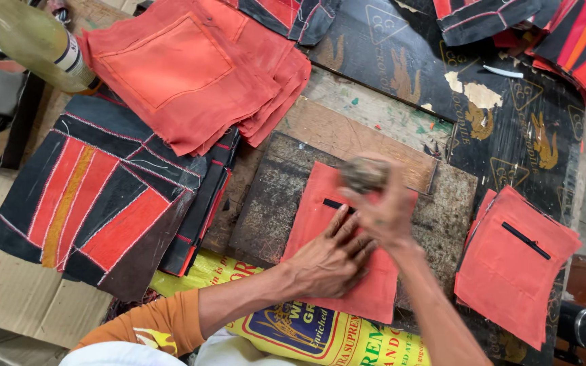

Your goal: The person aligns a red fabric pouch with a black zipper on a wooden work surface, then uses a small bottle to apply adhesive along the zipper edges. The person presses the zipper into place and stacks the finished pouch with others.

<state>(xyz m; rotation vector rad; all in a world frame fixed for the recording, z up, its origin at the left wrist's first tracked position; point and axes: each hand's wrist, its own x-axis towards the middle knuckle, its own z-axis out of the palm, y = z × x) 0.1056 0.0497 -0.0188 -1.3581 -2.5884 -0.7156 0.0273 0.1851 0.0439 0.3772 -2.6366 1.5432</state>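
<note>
My left hand (330, 257) lies flat, fingers spread, on a red cloth piece (367, 288) with a short black slit, which rests on a worn dark board (269, 203). Raised just above the slit, my right hand (384, 207) grips a blurred round grey-brown tool (364, 173), possibly a mallet head. The cloth's upper part is partly hidden by both hands.
A stack of red pieces with black slits (513, 261) lies at the right. Red pocket panels (184, 68) and black-and-red patchwork pieces (96, 196) pile at the left. A bottle (35, 41) lies top left, a yellow printed sack (320, 335) near me, more patchwork (578, 34) top right.
</note>
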